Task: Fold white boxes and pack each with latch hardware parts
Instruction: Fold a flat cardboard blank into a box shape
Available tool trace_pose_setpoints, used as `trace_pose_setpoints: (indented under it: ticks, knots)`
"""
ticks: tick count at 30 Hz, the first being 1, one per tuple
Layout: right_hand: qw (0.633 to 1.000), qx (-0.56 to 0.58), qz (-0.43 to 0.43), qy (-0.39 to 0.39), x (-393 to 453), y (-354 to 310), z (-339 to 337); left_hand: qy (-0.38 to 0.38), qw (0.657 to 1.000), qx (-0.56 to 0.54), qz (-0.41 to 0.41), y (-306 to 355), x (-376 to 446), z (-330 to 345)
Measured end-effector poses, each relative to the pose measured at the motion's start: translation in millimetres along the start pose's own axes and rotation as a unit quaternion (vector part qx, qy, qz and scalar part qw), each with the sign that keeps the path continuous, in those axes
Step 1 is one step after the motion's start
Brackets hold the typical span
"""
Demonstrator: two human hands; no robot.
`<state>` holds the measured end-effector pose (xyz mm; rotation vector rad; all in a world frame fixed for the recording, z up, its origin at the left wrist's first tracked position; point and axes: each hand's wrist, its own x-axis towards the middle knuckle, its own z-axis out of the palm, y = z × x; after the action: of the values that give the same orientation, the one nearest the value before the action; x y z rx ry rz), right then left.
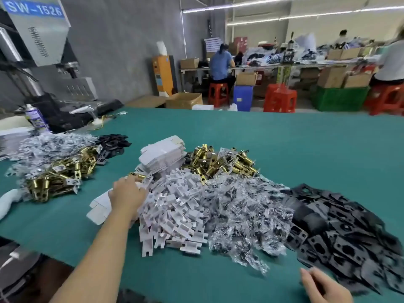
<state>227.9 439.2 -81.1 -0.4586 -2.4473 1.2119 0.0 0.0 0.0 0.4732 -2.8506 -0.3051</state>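
A flat white box [99, 206] lies on the green table [284, 149], near left of the centre heaps, partly under the left hand [127, 196]. That hand reaches forward with its fingers curled over a brass latch [137, 177] at the far left edge of the pile of white plastic pieces [175, 211]; it seems to grip the latch, though the fingertips are hidden and the frame is blurred. The right hand [323, 285] hangs low at the near right edge, fingers loosely bent and holding nothing, just beside the heap of black plates [338, 226].

Beyond the white pieces stands a stack of unfolded white boxes [161, 156], and to its right a heap of brass latches [223, 162]. Between the white pieces and the black plates lies a pile of small clear bags [244, 215] with dark parts inside.

Further left on the table is a second group: more brass latches [59, 173], clear bags [48, 145] and black plates [113, 143]. A spray can [35, 118] stands at the far left beside a grey machine [37, 29] marked SW-1526. Across the room people sit on red stools [218, 94] at benches loaded with cardboard boxes [247, 78].
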Motion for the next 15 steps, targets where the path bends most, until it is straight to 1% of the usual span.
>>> trace_pose_setpoints:
  ticks: [1,2,4,6,9,12,15]
  knots:
    - [1.0,0.021,0.001,0.007,0,2,0,-0.065,0.997,0.042,-0.014,-6,4,2]
    - [1.0,0.018,0.004,0.009,0,1,-4,-0.118,0.989,0.087,-0.013,-10,6,3]
    - [1.0,0.02,0.008,-0.002,0,1,-3,-0.176,0.976,0.129,0.005,-26,12,12]
    - [1.0,0.021,-0.001,-0.002,3,6,-3,-0.196,0.971,0.135,0.024,-28,15,18]
    - [1.0,0.016,-0.009,-0.019,3,13,-3,-0.189,0.967,0.169,0.034,-26,18,17]
    - [0.999,0.0,-0.029,-0.014,2,15,-2,-0.182,0.964,0.187,0.04,-23,18,14]
    - [0.999,-0.011,-0.034,-0.026,1,17,-1,-0.184,0.961,0.199,0.05,-20,21,12]
